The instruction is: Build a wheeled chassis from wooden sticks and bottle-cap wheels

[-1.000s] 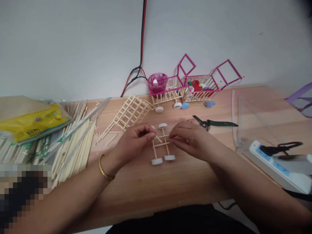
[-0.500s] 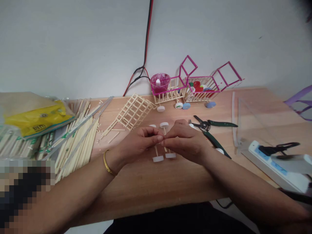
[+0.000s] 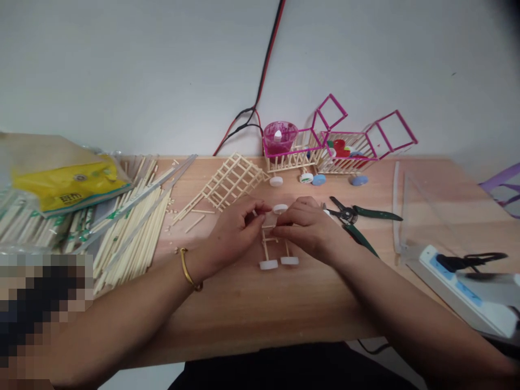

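A small cart frame of thin wooden sticks with white cap wheels lies on the wooden table in front of me. My left hand has its fingers curled at the frame's upper left part. My right hand pinches the frame's upper right part, fingertips pressed together. The two hands almost meet over the frame and hide its middle. Two white wheels show below the hands and one above them.
Green-handled cutters lie just right of my right hand. A wooden lattice and pink-edged stick baskets stand behind. Bundles of sticks and a yellow packet fill the left; a power strip and clear sheet lie right.
Both hands have stayed together at the frame's top, now lower on the frame. The camera has shifted, so everything sits a little further right.
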Demonstrator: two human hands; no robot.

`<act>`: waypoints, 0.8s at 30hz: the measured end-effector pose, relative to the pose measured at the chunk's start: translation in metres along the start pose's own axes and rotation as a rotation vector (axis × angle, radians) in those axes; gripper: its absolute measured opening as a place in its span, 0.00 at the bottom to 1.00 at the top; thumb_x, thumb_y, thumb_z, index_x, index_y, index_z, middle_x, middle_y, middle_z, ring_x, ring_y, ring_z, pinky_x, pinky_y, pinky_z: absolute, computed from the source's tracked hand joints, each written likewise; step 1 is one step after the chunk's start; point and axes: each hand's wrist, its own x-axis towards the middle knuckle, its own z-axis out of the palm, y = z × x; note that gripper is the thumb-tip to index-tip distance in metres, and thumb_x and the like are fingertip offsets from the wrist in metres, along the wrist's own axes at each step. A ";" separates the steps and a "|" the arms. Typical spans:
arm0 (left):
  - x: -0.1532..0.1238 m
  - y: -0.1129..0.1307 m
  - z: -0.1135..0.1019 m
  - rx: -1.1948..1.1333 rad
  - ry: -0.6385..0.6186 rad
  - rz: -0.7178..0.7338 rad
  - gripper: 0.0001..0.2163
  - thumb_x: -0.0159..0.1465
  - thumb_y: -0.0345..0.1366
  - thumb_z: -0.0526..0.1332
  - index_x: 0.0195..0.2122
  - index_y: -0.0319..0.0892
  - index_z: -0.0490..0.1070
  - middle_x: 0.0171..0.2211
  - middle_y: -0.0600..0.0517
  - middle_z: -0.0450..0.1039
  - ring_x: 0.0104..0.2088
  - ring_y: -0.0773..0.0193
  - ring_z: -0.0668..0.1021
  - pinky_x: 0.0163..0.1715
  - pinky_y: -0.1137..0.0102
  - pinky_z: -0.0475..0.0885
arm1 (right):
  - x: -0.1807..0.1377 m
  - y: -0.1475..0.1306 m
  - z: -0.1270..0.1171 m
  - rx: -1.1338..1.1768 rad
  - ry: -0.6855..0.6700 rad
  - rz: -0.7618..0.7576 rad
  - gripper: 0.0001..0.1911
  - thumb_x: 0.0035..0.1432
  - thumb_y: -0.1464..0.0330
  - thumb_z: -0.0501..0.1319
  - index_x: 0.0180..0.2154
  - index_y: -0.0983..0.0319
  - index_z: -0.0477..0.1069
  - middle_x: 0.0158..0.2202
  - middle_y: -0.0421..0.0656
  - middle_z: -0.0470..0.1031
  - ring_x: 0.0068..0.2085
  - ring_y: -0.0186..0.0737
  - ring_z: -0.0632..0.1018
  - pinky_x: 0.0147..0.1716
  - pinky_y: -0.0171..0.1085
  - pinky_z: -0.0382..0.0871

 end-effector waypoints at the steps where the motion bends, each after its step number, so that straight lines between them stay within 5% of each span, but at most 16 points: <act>1: 0.000 0.000 0.000 0.006 0.000 0.002 0.09 0.59 0.27 0.56 0.39 0.41 0.72 0.34 0.51 0.73 0.33 0.66 0.72 0.36 0.70 0.66 | 0.000 0.000 0.000 -0.004 -0.013 -0.004 0.11 0.65 0.68 0.53 0.41 0.54 0.74 0.37 0.39 0.76 0.40 0.37 0.71 0.44 0.42 0.56; 11: -0.001 -0.001 0.002 -0.005 -0.009 0.071 0.07 0.60 0.28 0.55 0.37 0.40 0.71 0.33 0.52 0.73 0.33 0.67 0.73 0.36 0.70 0.68 | 0.006 -0.003 0.004 -0.033 -0.042 -0.005 0.10 0.64 0.69 0.55 0.37 0.57 0.76 0.37 0.41 0.76 0.41 0.38 0.71 0.43 0.42 0.57; 19: 0.000 0.000 0.001 0.024 -0.005 0.045 0.08 0.61 0.28 0.56 0.39 0.40 0.72 0.33 0.52 0.74 0.32 0.68 0.73 0.35 0.70 0.69 | -0.001 0.004 -0.001 -0.014 0.158 0.021 0.07 0.60 0.73 0.58 0.37 0.60 0.75 0.37 0.43 0.77 0.38 0.39 0.72 0.39 0.41 0.61; 24: -0.001 0.001 -0.001 0.034 -0.026 0.013 0.07 0.61 0.29 0.56 0.39 0.40 0.72 0.32 0.53 0.74 0.31 0.68 0.73 0.33 0.72 0.68 | -0.008 0.005 -0.007 0.027 0.165 0.083 0.07 0.60 0.72 0.58 0.40 0.61 0.74 0.37 0.45 0.77 0.40 0.40 0.74 0.41 0.42 0.64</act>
